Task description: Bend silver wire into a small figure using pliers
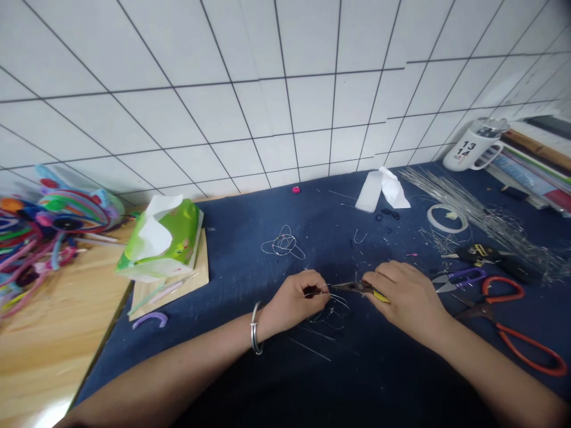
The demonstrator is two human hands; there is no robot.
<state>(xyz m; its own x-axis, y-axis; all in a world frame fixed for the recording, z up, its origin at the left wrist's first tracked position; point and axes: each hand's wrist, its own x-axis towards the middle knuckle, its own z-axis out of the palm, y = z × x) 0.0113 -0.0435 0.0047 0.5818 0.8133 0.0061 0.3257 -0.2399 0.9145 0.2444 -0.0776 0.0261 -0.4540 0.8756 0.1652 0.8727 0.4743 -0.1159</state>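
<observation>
My left hand (297, 300) is closed in a pinch on a thin wire piece (332, 309) lying over the dark blue cloth (250, 356). A silver bangle (255, 329) sits on that wrist. My right hand (401, 294) is closed round small pliers (357, 288) with yellow handles. The plier tips point left and meet the wire right at my left fingertips. Loose curls of wire trail below the two hands.
A green tissue pack (163, 238) on a wooden board lies to the left, with a heap of coloured pipe cleaners (40, 232) beyond it. To the right are purple snips (464, 277), red-handled scissors (513, 324), a wire bundle (473, 208), a tape roll (447, 217) and a white mug (475, 145).
</observation>
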